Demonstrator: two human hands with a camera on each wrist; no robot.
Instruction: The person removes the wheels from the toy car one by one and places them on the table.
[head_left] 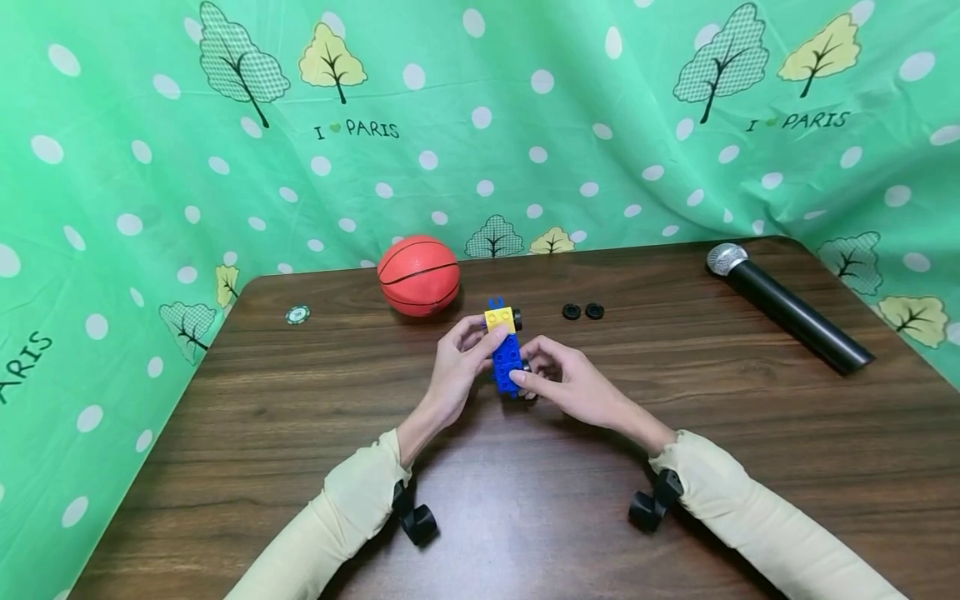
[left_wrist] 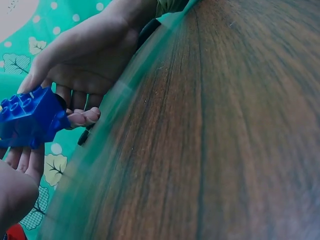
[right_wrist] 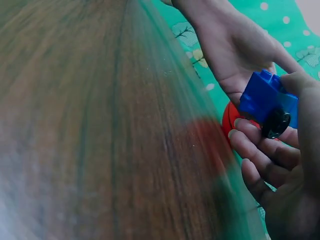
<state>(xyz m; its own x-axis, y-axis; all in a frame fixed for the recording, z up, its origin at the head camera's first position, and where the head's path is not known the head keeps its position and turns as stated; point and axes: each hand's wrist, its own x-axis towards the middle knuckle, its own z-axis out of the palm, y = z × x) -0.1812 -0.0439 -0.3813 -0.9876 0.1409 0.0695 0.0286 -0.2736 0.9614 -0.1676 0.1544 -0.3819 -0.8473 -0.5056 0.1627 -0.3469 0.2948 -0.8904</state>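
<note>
Both hands hold a toy building-block car (head_left: 507, 358), blue with a yellow studded brick (head_left: 499, 319) at its far end. My left hand (head_left: 455, 367) grips it from the left, thumb on top by the yellow brick and fingers underneath. From the right, my right hand (head_left: 570, 383) pinches the near blue end, thumb on top and fingers round a black wheel (right_wrist: 276, 123) on its side. Another black wheel (head_left: 517, 318) sits at the yellow end. Blue studs (left_wrist: 20, 102) face up in the left wrist view. The car's far side is hidden by the left hand.
Two loose black wheels (head_left: 582, 311) lie beyond the hands on the wooden table (head_left: 300, 417). A small red basketball (head_left: 418, 276) stands at the back edge. A poker chip (head_left: 297, 314) lies far left, a black microphone (head_left: 787, 308) far right. Green cloth (head_left: 450, 183) hangs behind.
</note>
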